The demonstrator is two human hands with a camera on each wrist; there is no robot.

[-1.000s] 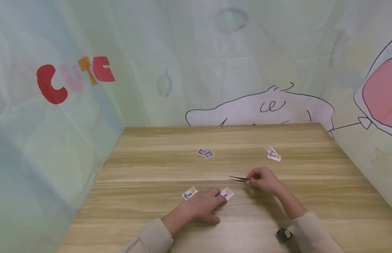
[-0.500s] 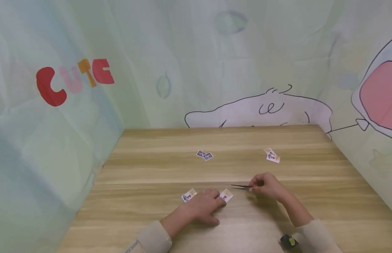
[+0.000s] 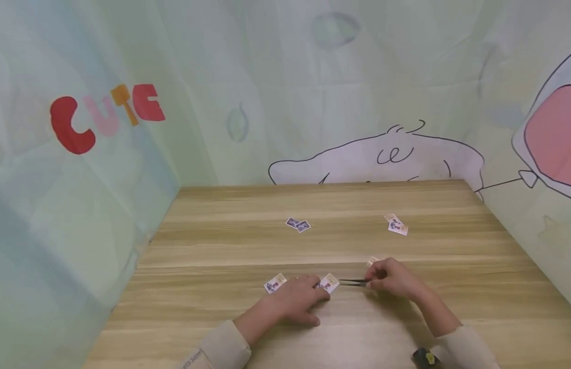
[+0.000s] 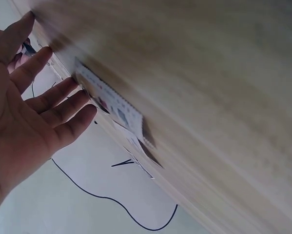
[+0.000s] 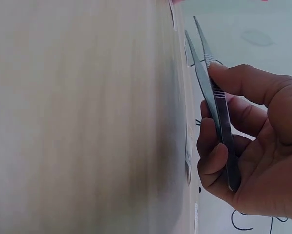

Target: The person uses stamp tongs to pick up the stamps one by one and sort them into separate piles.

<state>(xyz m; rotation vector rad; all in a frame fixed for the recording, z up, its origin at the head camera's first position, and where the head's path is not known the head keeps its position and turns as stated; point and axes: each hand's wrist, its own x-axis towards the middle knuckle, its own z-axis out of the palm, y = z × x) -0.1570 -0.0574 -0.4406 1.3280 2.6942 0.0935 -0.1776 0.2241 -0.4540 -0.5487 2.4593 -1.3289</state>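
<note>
My right hand (image 3: 396, 279) grips metal tweezers (image 5: 223, 122) between thumb and fingers; in the right wrist view their tips stand apart. In the head view those tips point left, at the right edge of a postage stamp (image 3: 331, 282); whether they touch it I cannot tell. My left hand (image 3: 298, 302) lies palm down with its fingers spread, its fingertips at that stamp's left side. A second stamp (image 3: 274, 283) shows left of the left hand, partly covered by it. The left wrist view shows a stamp with a toothed edge (image 4: 114, 103) by the fingertips.
Two overlapping dark stamps (image 3: 302, 226) lie farther back in the middle of the wooden table (image 3: 220, 246). An overlapping light pair (image 3: 398, 228) lies at the back right. Behind my right fingers a stamp corner (image 3: 372, 261) shows. A black object (image 3: 425, 357) is by the right sleeve.
My right hand has come nearer to me, bringing the tweezers' tips down to the stamp by the left fingers. A stamp corner behind the right hand has come into sight. The left hand stays put.
</note>
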